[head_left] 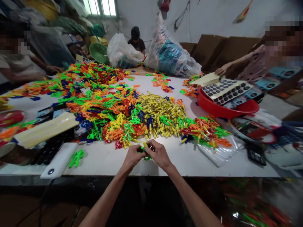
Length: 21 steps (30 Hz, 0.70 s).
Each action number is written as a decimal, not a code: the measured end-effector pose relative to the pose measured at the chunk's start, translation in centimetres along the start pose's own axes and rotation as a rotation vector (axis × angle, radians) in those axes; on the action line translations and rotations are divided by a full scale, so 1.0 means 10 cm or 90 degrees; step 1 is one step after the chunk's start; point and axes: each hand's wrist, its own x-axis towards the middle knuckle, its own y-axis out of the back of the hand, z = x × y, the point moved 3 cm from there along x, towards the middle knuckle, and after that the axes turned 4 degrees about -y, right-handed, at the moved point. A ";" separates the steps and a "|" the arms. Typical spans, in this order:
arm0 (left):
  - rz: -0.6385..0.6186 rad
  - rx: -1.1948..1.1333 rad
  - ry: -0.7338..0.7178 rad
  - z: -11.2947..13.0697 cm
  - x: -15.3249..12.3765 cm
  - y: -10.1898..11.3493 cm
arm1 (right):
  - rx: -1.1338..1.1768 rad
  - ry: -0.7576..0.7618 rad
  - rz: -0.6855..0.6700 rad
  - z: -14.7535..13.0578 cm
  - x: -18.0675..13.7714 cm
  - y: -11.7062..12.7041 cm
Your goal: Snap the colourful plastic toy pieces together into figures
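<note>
The person's left hand (134, 155) and right hand (159, 153) meet over the near edge of the white table (101, 164), and I take this place as the centre of the clock. Between them is a small green piece (147, 156), partly hidden by the fingers. The left thumb and fingertips are clamped on this green piece. The right thumb and fingers are closed together around a small yellow piece (145, 144), which sticks out just above the green one; whether the two pieces are joined, I cannot tell.

Toward 12 and 1 o'clock, near the hands, lies a heap of yellow pieces (163, 115). At 10 to 11 o'clock it touches a larger pile of mixed colours (106, 108). At 9 o'clock some green pieces (77, 158) lie just beside a white device (62, 157) with a cable.

Between 2 and 3 o'clock there is a smaller mixed heap (208, 130), partly upon clear plastic bags (220, 154). Farther, at 2 o'clock, a red basin (227, 110) carries sheets with dark round spots (227, 90), and a co-worker's hand (222, 70) reaches to them. Another person (136, 39) is far at 12 o'clock, behind big plastic bags (169, 52).
</note>
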 end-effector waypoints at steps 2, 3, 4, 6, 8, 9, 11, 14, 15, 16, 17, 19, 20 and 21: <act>0.041 -0.104 0.024 -0.04 -0.01 -0.04 | 0.006 -0.021 0.063 0.08 -0.02 -0.02; 0.045 -0.174 0.047 -0.07 -0.02 -0.08 | 0.029 -0.045 0.095 0.15 -0.04 -0.02; 0.043 -0.245 0.073 -0.10 -0.04 -0.11 | 0.059 -0.069 0.119 0.21 -0.06 -0.03; 0.033 -0.349 0.123 -0.16 -0.07 -0.18 | 0.120 -0.109 0.130 0.34 -0.09 -0.05; 0.037 -0.391 0.159 -0.21 -0.10 -0.21 | 0.176 -0.142 0.110 0.41 -0.12 -0.04; 0.044 -0.397 0.168 -0.22 -0.10 -0.21 | 0.204 -0.158 0.098 0.44 -0.13 -0.01; 0.032 -0.394 0.178 -0.23 -0.10 -0.20 | 0.262 -0.187 0.069 0.46 -0.13 0.06; -0.057 -0.341 0.159 -0.20 -0.12 -0.17 | 0.331 -0.204 -0.006 0.45 -0.13 0.19; -0.084 -0.314 0.149 -0.19 -0.13 -0.16 | 0.341 -0.200 -0.038 0.44 -0.13 0.23; -0.099 -0.290 0.140 -0.18 -0.15 -0.15 | 0.340 -0.195 -0.075 0.43 -0.13 0.25; -0.102 -0.270 0.133 -0.18 -0.16 -0.14 | 0.331 -0.190 -0.116 0.41 -0.14 0.26; -0.097 -0.250 0.132 -0.18 -0.19 -0.12 | 0.302 -0.185 -0.174 0.39 -0.16 0.27; -0.100 -0.248 0.134 -0.18 -0.19 -0.12 | 0.289 -0.185 -0.182 0.38 -0.16 0.28; -0.111 -0.247 0.137 -0.19 -0.20 -0.12 | 0.282 -0.187 -0.176 0.38 -0.17 0.29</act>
